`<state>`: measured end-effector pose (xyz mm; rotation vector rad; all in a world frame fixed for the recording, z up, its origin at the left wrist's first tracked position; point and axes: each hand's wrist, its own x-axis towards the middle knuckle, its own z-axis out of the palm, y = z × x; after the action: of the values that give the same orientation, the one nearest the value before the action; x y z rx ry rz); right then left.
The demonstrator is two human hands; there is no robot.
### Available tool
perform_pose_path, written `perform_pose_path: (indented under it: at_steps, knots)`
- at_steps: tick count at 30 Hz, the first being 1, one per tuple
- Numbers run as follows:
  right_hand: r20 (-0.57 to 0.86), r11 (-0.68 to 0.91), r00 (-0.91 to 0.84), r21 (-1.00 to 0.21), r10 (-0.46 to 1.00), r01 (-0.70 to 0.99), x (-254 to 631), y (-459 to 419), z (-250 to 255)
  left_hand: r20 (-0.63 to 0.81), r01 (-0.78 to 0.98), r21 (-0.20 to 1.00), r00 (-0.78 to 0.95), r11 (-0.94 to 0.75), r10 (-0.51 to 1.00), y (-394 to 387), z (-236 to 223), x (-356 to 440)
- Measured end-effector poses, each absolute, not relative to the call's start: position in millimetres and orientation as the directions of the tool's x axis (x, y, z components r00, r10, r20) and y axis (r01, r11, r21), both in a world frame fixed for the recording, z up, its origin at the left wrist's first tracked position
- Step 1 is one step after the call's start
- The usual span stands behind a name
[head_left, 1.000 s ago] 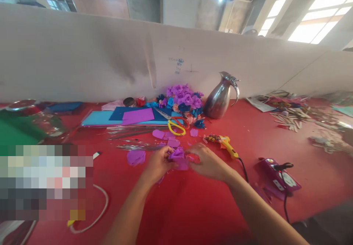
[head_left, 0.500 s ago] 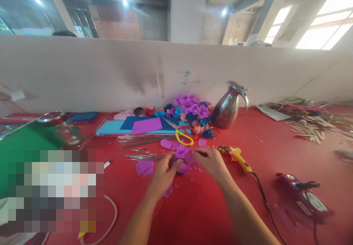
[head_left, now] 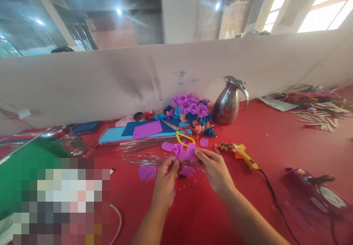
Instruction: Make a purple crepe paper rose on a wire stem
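Note:
My left hand (head_left: 167, 177) pinches the base of a small purple paper flower (head_left: 177, 150), held just above the red table. To its right, my right hand (head_left: 215, 168) grips a purple paper petal (head_left: 191, 152) between thumb and fingers, close beside the flower. Below and around the hands lie loose purple petals, among them a round stack (head_left: 147, 173) on the left and a petal (head_left: 186, 171) under the hands. Scissors (head_left: 185, 137) with yellow and red handles rest just beyond.
A yellow glue gun (head_left: 245, 157) lies right of my hands, its black cord running toward me. Behind are finished paper flowers (head_left: 190, 105), a metal jug (head_left: 227, 103) and coloured paper sheets (head_left: 147, 129). A purple power strip (head_left: 317, 190) sits at right, a glass jar (head_left: 70, 142) at left.
The flower in my left hand has come upright and shows more clearly. My right hand has turned, and its petal now stands raised beside the flower. The view has shifted slightly.

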<state>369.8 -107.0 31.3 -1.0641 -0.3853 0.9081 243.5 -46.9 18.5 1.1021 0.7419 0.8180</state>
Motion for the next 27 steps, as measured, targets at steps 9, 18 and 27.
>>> perform_pose_path:
  at_steps: [9, 18, 27]
  knots:
    - [-0.09, 0.228, 0.619, -0.881, 0.78, -0.415, 357.9, -108.7, 27.0, -0.201, -0.339, 0.861, 0.46, 0.38, 0.865, -55.7, 22.0, 253.9]
    - [-0.07, 0.227, 0.672, -0.911, 0.738, -0.345, 348.3, -109.5, 29.3, -0.228, -0.411, 0.836, 0.344, 0.364, 0.911, -54.4, 14.8, 256.5]
    - [-0.025, 0.245, 0.663, -0.918, 0.748, -0.311, 344.6, -109.5, 27.5, -0.24, -0.42, 0.838, 0.291, 0.349, 0.926, -57.2, 10.9, 259.2]
